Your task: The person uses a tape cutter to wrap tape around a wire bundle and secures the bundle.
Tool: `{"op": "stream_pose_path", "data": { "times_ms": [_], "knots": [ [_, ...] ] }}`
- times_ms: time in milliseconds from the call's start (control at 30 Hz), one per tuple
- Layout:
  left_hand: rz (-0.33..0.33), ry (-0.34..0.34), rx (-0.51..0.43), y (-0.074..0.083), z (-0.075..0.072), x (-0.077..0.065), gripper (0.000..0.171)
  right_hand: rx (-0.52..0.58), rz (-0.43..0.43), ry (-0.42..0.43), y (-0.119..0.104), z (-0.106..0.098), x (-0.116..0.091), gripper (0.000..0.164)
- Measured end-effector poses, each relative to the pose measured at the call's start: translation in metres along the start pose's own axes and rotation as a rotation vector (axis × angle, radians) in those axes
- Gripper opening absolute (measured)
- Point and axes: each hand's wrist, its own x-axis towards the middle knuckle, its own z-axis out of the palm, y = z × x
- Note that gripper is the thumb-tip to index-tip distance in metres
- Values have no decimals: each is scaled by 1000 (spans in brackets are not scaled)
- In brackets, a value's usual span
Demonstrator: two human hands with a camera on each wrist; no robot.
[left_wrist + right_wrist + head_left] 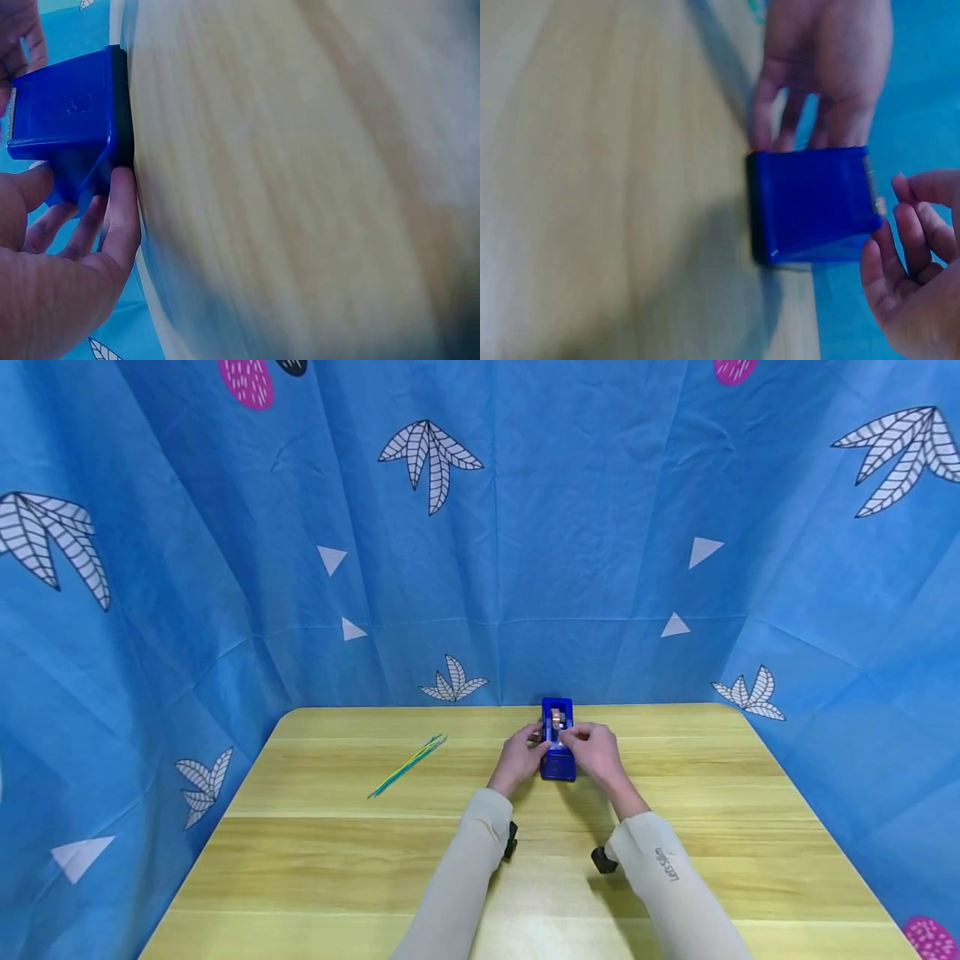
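Note:
A dark blue tape dispenser (558,767) stands near the table's far edge, with a tape roll (556,718) in its open top. My left hand (517,760) grips the dispenser's left side; in the left wrist view its fingers lie low along the blue wall (64,112). Over the top, my right hand (596,750) pinches with thumb and forefinger close to the cutter, where a clear, shiny bit of tape shows faintly. Seen from the right wrist, the other right fingers (889,281) curl beside the dispenser's upper edge.
Several thin green and yellow strips (407,767) lie in a loose bundle left of the dispenser on the wooden table (337,860). A blue patterned curtain (570,527) hangs behind and along both sides of the table.

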Motion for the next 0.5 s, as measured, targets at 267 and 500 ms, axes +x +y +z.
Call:
{"op": "stream_pose_path", "data": {
  "times_ms": [267, 500],
  "knots": [
    [-22, -14, -2, -3, 1, 1, 45, 88, 69, -15, -3, -1, 0, 26],
    [-10, -10, -4, -3, 1, 2, 45, 187, 144, -2, -2, 2, -3, 29]
  ]
}}
